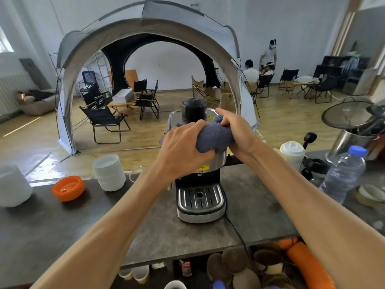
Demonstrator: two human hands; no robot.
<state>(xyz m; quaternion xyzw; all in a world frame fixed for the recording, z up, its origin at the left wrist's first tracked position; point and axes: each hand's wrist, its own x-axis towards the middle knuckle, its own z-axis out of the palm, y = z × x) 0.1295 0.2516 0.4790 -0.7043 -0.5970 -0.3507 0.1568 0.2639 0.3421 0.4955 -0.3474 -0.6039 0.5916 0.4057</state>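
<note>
- I have both hands raised in front of the coffee machine (200, 192), which stands on the dark countertop (256, 207).
- My left hand (182, 148) grips the near, left end of a bluish-grey cloth (214, 135), fingers curled round the bunched fabric.
- My right hand (234, 127) holds the cloth's far, right end, fingers and thumb closed over it.
- The cloth is wadded up between my two hands, held in front of the machine's upper body, just below its black round cap (193, 109). I cannot tell whether the cloth touches the metal housing.
- The machine's drip tray (200, 198) sits at its base, facing me, and a black cord (235, 230) runs from it over the near edge of the counter.
- To the left on the counter: a stack of white bowls (108, 173), an orange bowl (68, 188) and a white container (12, 185) at the edge of view.
- To the right: a white lidded cup (292, 152), a water bottle (343, 175) with a blue cap, and a steel pot (352, 140) with a glass lid leaning in it.
- Beyond the counter stands a grey tent (145, 28) with folding chairs.
</note>
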